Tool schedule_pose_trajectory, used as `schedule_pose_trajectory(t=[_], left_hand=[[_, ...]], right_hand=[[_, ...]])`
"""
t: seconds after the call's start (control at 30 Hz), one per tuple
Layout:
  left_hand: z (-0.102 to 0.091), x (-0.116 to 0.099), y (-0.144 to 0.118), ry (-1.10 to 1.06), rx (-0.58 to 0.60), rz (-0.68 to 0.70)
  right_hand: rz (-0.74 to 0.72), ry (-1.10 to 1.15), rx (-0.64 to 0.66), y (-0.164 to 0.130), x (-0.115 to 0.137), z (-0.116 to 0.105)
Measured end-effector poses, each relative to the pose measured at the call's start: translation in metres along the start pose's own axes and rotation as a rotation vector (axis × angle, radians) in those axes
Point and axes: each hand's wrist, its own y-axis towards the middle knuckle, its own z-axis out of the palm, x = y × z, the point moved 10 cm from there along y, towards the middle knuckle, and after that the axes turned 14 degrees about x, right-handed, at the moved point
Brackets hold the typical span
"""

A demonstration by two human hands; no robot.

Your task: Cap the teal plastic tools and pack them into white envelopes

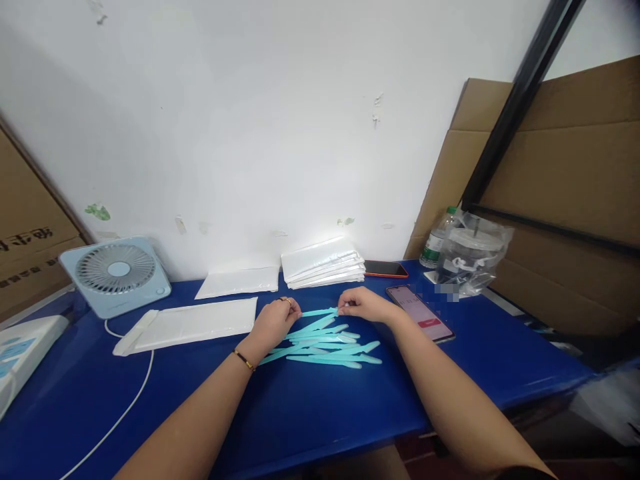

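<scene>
A person seated at a blue table [310, 413] holds one slim turquoise plastic stick [320, 311] level between both hands, just above a loose heap of matching sticks [327, 345] fanned across the tabletop at 12 o'clock from the camera. The left hand [273, 321], ringed and with a bracelet at the wrist, is curled with its fingertips closed on the stick's left end; the right hand [364, 305] pinches the opposite end between thumb and forefinger, a two-point hold that keeps the thin piece straight and clear of the heap. A flat white pouch [193, 325] lies at 10 o'clock of the heap, within easy reach of the left hand, and a smaller white sheet [239, 283] and a stack of clear-fronted pouches [324, 263] rest against the wall at 11 and 12 o'clock. A lit phone [421, 313] lies face up at 2 o'clock, just beside the right wrist, angled toward the person; a second, dark phone [385, 269] lies behind it. A small desk fan [117, 275] faces the seat from 10 o'clock, its white cable trailing forward. A bagged container [470, 257] and water bottle [436, 245] stand at 2 o'clock, well apart from the sticks.
</scene>
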Motion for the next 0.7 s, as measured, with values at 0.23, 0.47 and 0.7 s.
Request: schedule_pose_trajectory(t=[0.23,0.47,0.7], left_hand=[[-0.007,0.015,-0.001,0.072,-0.014,-0.062],[0.004,-0.010,-0.002,0.063,0.042,0.051],[0.005,-0.012,0.001,0.190,0.047,0.045]], right_hand=[[0.120,-0.109,-0.135,-0.011,-0.026,-0.021],[0.002,-0.109,-0.020,0.005,-0.002,0.002],[-0.039,-0.059,-0.021,0.006,0.003,0.002]])
